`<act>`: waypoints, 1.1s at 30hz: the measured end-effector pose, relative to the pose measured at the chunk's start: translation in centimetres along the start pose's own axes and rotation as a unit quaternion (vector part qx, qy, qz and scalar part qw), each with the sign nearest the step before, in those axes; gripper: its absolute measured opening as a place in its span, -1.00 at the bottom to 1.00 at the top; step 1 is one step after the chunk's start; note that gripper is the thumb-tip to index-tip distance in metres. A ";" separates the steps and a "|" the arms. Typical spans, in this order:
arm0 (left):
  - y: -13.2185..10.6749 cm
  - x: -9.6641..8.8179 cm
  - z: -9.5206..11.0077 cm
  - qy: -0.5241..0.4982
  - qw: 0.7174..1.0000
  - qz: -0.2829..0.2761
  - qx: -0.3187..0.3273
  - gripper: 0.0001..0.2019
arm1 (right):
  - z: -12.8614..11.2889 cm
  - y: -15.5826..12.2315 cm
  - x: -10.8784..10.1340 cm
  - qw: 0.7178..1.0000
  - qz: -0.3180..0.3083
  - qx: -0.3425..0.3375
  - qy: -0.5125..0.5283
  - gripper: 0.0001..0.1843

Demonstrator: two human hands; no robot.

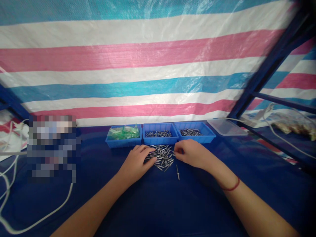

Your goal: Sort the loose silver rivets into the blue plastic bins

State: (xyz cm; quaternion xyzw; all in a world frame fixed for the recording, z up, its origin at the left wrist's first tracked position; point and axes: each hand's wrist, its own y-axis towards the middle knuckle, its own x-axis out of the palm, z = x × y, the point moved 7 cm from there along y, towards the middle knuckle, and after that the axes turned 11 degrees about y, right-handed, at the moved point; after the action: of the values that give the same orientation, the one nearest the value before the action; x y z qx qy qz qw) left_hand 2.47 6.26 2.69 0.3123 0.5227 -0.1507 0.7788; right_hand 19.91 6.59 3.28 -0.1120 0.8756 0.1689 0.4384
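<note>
A loose pile of silvery blind rivets (161,156) lies on the blue tabletop between my hands. My left hand (138,161) rests at the pile's left side, thumb and fingers apart, touching its edge. At the right side my right hand (189,153) is closed in a pinch. A thin pin shows at its fingertips, apparently a rivet's, partly hidden by the fingers. One single rivet (178,172) lies apart, nearer to me. Directly behind the pile, the middle blue bin (160,140) and the right blue bin (209,139) both hold rivets.
The left blue bin (123,143) contains green plastic packets (124,132). A clear plastic lid (227,127) lies right of the bins. White cable (44,222) loops across the left side beside a blurred-out patch. Striped sheeting (138,59) hangs behind, with a blue metal frame (266,69) at right.
</note>
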 end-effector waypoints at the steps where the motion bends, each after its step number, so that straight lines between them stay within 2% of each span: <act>1: 0.1 -0.3 0.0 -0.020 1.000 0.015 -0.008 -0.74 | -0.5 0.1 -0.1 0.999 -0.001 -0.012 0.034 -0.86; 5: 0.1 -0.9 -0.1 -0.123 0.989 0.049 -0.068 -0.76 | -2.5 0.2 0.2 0.984 0.002 -0.053 0.171 -0.87; 10: -0.1 -0.9 -0.3 -0.194 0.973 0.061 -0.113 -0.81 | -4.1 0.1 1.1 0.971 0.001 -0.079 0.226 -0.89; 15: -0.1 -0.5 -0.1 -0.240 0.963 0.048 -0.110 -0.84 | -4.6 0.0 1.6 0.965 -0.008 -0.072 0.252 -0.89; 23: 0.0 -0.8 0.1 -0.240 0.964 0.055 -0.095 -0.85 | -4.9 0.0 1.7 0.957 0.000 -0.091 0.277 -0.87; 33: 0.0 -1.1 -0.6 -0.239 0.963 0.084 -0.090 -0.88 | -3.8 0.2 0.3 0.953 0.079 -0.082 0.280 -0.88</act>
State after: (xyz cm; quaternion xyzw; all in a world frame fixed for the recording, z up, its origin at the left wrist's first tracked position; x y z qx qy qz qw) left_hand 1.61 6.57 3.51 0.2388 0.3050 -0.1077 0.9156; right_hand 16.91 5.27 5.15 -0.1211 0.9523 0.2360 0.1507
